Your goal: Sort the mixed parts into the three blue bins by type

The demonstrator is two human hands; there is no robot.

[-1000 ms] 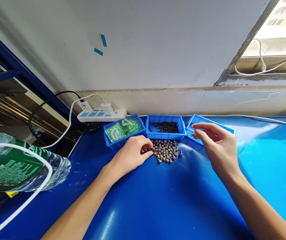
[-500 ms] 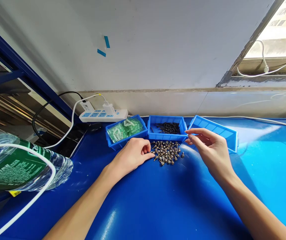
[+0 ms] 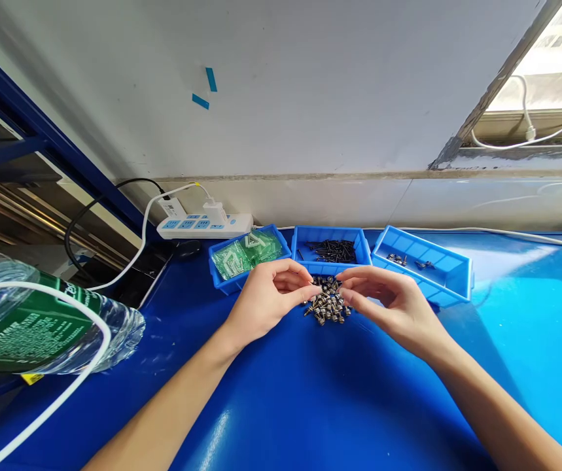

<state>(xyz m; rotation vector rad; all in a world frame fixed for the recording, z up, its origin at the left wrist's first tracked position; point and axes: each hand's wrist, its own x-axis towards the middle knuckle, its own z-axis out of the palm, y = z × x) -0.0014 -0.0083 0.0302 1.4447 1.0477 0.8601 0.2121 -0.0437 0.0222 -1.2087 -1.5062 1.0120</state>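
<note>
A pile of small metal screws lies on the blue table. Over its left side is my left hand, thumb and forefinger close together; what lies between them is too small to make out. My right hand reaches over the pile's right side, its thumb and forefinger a little apart with nothing visible between them. Behind the pile, a blue bin holds black screws. The right bin contains a few small metal pieces. Green packets fill the left bin.
A white power strip with plugs and cables stands behind the left bin. At the left lies a large clear bottle with a green label, crossed by a white cable. A wall rises behind the table.
My right hand has moved left from beside the right bin to the pile, uncovering pieces in that bin. My left hand has shifted slightly right and up over the screws.
</note>
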